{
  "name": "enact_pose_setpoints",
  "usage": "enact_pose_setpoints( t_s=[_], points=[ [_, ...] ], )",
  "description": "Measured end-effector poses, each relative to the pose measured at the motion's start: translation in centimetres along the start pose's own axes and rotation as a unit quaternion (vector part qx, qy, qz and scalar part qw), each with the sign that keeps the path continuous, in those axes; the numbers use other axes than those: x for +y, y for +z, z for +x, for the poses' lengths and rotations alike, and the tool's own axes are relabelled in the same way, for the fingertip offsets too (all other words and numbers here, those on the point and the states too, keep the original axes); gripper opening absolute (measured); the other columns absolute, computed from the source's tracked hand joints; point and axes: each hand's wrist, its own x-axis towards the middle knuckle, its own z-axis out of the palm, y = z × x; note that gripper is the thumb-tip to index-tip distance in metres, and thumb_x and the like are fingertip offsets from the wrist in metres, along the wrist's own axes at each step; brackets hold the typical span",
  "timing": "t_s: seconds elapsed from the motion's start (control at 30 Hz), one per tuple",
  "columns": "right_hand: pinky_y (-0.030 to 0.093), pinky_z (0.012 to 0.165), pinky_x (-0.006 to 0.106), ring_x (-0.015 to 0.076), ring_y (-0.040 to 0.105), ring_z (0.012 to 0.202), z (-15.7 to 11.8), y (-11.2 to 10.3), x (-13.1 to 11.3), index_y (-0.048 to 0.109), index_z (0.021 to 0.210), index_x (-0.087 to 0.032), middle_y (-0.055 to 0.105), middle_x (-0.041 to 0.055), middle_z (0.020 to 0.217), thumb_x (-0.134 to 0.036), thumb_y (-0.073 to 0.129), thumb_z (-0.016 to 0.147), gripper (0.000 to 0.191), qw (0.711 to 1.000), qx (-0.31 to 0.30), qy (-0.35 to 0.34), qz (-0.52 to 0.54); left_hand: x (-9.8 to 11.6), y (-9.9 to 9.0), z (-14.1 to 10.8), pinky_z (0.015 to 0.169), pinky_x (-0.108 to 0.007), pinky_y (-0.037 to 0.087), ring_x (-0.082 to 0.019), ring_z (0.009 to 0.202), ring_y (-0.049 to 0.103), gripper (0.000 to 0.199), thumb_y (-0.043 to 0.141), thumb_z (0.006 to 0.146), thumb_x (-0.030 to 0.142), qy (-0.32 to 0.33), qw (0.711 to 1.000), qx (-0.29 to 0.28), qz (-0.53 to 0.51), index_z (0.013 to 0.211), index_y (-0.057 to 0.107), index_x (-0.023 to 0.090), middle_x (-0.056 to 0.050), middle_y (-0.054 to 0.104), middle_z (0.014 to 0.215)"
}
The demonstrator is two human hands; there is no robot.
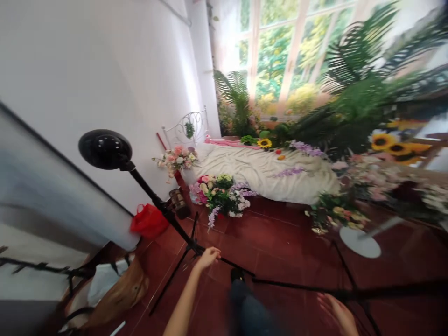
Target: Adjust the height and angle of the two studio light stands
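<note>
My left hand (210,257) is held out over the floor, its fingers loosely bent, with nothing visible in them. Just beside it in the picture are the legs of a black tripod stand (151,193), topped by a round black head (105,149). I cannot tell whether the hand touches the stand. At the lower right, my right hand (336,311) has its fingers stretched out and holds nothing that I can see. A dark bar (301,286) runs close to its fingertips. Between my hands, my own leg (250,310) and dark shoe (237,274) show, the leg blurred.
A bed with a cream cover (241,165) stands ahead, ringed by flower bunches (220,193) and palm fronds (357,84). A red bag (149,220) and a brown bag (122,294) lie left on the red tiled floor (259,233). A white round base (360,242) is at right.
</note>
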Motion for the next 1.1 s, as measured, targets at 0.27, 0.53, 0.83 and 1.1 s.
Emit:
enact_pose_setpoints(
  t_s=[0.27,0.53,0.83,1.1],
  points=[
    [0.055,0.078,0.043,0.0336,0.067,0.08,3.2,-14.2,-0.8,0.056,0.071,-0.027,0.069,0.0111,0.073,-0.038,0.066,0.054,0.022,0.978,0.128,0.0,0.166,0.0,15.1,-3.2,0.079,-0.031,0.046,-0.022,0.093,0.062,0.026,0.056,0.071,0.029,0.049,0.923,-0.228,0.307,0.092,0.066,0.02,-0.005,0.069,0.098],
    [0.057,0.059,0.024,0.0166,0.068,0.066,3.4,-24.4,-8.2,0.059,0.086,-0.02,0.072,0.0055,0.078,-0.032,0.068,0.068,0.024,0.948,0.118,-0.039,0.292,6.4,22.0,-2.8,0.083,-0.027,0.045,-0.022,0.101,0.062,0.03,0.053,0.075,0.031,0.08,0.846,-0.206,0.485,0.1,0.065,0.018,-0.007,0.068,0.105],
    [0.052,0.054,0.02,0.0102,0.065,0.061,7.9,-37.5,-17.1,0.06,0.085,-0.019,0.07,0.0035,0.082,-0.034,0.048,0.09,0.02,0.899,-0.084,0.042,0.427,21.8,43.0,-2.0,0.082,-0.029,0.044,-0.023,0.099,0.062,0.029,0.051,0.079,0.031,0.187,0.812,-0.214,0.509,0.101,0.063,0.016,-0.01,0.068,0.107],
    [0.05,0.055,0.02,0.0098,0.063,0.062,12.3,-43.4,-20.1,0.059,0.087,-0.015,0.069,0.0051,0.083,-0.041,0.044,0.093,0.031,0.864,-0.242,0.092,0.431,37.9,66.1,-8.0,0.079,-0.03,0.046,-0.021,0.087,0.061,0.036,0.062,0.073,0.039,0.427,0.805,-0.278,0.305,0.102,0.06,0.017,-0.008,0.067,0.096]
  ],
)
